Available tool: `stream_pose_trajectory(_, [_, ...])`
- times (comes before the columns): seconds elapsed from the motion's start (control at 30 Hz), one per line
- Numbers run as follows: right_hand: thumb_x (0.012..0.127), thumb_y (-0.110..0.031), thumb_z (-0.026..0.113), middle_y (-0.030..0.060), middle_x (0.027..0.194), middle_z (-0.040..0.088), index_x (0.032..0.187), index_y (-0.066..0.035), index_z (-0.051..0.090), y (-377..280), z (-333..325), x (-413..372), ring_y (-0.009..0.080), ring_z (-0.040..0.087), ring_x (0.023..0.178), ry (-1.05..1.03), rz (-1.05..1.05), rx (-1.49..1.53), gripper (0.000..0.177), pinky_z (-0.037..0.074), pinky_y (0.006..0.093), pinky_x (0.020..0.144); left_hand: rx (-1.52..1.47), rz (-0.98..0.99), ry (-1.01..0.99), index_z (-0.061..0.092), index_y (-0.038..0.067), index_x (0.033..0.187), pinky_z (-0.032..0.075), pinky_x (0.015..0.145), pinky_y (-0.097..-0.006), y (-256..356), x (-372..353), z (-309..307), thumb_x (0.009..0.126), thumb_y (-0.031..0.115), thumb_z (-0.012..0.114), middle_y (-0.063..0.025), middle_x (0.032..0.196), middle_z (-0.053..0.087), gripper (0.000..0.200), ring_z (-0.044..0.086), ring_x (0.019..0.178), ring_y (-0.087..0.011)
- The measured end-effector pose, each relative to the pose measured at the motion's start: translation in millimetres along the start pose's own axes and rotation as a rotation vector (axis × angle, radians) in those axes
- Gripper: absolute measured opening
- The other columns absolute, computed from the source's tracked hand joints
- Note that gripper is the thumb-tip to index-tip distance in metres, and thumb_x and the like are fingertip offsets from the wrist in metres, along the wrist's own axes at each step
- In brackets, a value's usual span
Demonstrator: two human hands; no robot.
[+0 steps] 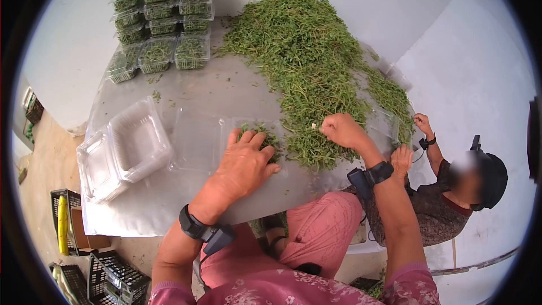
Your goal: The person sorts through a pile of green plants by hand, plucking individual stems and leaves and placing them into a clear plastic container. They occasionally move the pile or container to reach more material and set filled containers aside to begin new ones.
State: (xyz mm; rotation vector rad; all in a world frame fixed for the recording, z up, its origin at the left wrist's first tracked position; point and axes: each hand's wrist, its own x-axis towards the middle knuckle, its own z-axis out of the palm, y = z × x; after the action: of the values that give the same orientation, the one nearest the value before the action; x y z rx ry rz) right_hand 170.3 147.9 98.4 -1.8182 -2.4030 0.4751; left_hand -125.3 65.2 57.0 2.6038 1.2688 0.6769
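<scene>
My left hand (241, 161) lies palm down with fingers spread over leafy green sprigs (270, 139) in one half of an open clear plastic clamshell box (195, 141). The box's other half lies flat to the left. My right hand (344, 131) is closed in a pinch at the near part of a large heap of green sprigs (302, 39). A small whitish bit (314, 126) shows right at its fingertips; what the fingers hold is hidden.
Nested open clamshells (138, 138) stand at the table's left. Filled closed boxes (164, 22) are stacked at the back left. At right, a person in a black cap (490, 181) works at the heap's edge. Black crates (116, 279) sit on the floor.
</scene>
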Motion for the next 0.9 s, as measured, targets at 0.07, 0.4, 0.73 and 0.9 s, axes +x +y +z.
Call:
stream_pose_trajectory(0.07, [0.084, -0.011, 0.065, 0.0127, 0.071, 0.063, 0.082, -0.001, 0.065, 6, 2, 4, 0.0235, 0.058, 0.061, 0.126, -0.008, 0.040, 0.010, 0.047, 0.0381, 0.060, 0.002, 0.003, 0.000, 0.068, 0.006, 0.108, 0.026, 0.111, -0.0504, -1, 0, -1, 0.087, 0.036, 0.065, -0.0169, 0.128, 0.056, 0.037, 0.048, 0.123, -0.0328])
stream_pose_trajectory(0.4, [0.084, -0.003, 0.060, 0.0180, 0.090, 0.065, 0.094, -0.006, 0.062, 2, 25, 24, 0.0411, 0.062, 0.081, 0.169, -0.021, -0.124, 0.010, 0.049, 0.0490, 0.071, 0.004, 0.007, 0.013, 0.068, 0.006, 0.107, 0.027, 0.110, -0.0499, -1, 1, 1, 0.087, 0.036, 0.065, -0.0172, 0.127, 0.057, 0.037, 0.048, 0.123, -0.0327])
stream_pose_trajectory(0.73, [0.081, 0.001, 0.060, 0.0154, 0.090, 0.068, 0.104, -0.010, 0.062, -10, 21, 16, 0.0376, 0.065, 0.086, 0.028, -0.059, -0.336, 0.026, 0.052, 0.0476, 0.072, 0.012, -0.002, 0.001, 0.068, 0.006, 0.108, 0.027, 0.110, -0.0502, 1, 1, -1, 0.088, 0.036, 0.065, -0.0172, 0.127, 0.057, 0.036, 0.048, 0.123, -0.0326])
stream_pose_trajectory(0.9, [0.079, 0.004, 0.056, 0.0166, 0.091, 0.067, 0.102, -0.011, 0.062, -4, 28, 23, 0.0386, 0.064, 0.090, -0.003, -0.091, -0.357, 0.028, 0.050, 0.0488, 0.073, 0.015, 0.000, 0.006, 0.067, 0.006, 0.108, 0.027, 0.110, -0.0500, 1, 1, 0, 0.088, 0.035, 0.065, -0.0170, 0.127, 0.057, 0.035, 0.049, 0.122, -0.0323])
